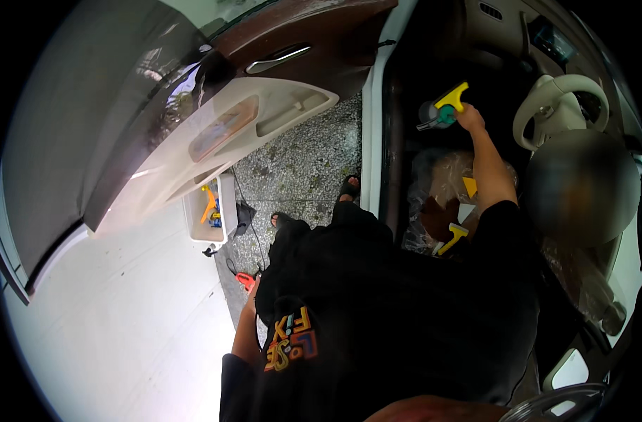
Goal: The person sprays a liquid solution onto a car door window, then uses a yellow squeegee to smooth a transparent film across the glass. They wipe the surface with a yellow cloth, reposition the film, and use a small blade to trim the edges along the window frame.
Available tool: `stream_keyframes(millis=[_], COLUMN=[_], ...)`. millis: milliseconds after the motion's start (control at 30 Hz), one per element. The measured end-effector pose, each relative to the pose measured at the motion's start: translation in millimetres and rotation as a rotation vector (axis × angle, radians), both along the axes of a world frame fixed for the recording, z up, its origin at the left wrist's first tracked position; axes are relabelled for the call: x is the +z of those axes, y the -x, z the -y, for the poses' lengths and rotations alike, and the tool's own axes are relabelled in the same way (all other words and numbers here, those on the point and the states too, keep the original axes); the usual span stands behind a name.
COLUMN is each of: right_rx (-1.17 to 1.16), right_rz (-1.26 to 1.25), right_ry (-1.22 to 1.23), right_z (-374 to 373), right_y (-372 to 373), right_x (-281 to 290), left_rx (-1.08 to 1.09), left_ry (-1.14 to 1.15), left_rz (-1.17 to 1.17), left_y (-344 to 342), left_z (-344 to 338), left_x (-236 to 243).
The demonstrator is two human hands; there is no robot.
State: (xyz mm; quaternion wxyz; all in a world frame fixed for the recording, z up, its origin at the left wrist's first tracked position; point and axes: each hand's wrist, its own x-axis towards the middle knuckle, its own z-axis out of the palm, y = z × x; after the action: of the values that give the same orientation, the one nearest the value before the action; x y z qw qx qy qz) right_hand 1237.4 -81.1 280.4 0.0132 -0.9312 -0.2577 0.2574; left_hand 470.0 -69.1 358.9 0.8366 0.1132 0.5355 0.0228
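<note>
A co-worker in a black shirt (405, 295) leans into a car through its open door. Their raised hand (468, 116) holds a yellow squeegee (453, 95) together with a teal spray bottle (433, 116) near the dashboard. Their other arm (245, 330) hangs down by a small red tool (245, 280). A second yellow squeegee (451, 239) sticks out at their waist. At the lower edge a strip of skin (433, 409), probably my right hand or forearm, shows beside a clear round rim (563, 401); its fingers are hidden. My left hand is out of frame.
The open door's beige inner panel (264, 119) with a chrome handle (279, 58) stands on the left. A white tool box (210, 211) holding yellow tools sits on the speckled stone floor (300, 162). A beige steering wheel (553, 98) and a plastic-wrapped seat (440, 183) are inside.
</note>
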Motion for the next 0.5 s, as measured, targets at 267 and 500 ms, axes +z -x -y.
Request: stream_keyframes(millis=[267, 500], right_rx=[0.428, 1.428], right_rz=[-1.043, -1.413], right_ry=[-0.342, 0.463], right_z=[-45.6, -97.5], right_y=[319.0, 553.8], right_x=[11.1, 39.4], left_rx=[0.158, 0.232], left_ry=[-0.097, -0.278], left_rz=[-0.170, -0.069], left_y=[29.3, 31.9], left_z=[56.5, 72.0], left_x=[-3.3, 43.5])
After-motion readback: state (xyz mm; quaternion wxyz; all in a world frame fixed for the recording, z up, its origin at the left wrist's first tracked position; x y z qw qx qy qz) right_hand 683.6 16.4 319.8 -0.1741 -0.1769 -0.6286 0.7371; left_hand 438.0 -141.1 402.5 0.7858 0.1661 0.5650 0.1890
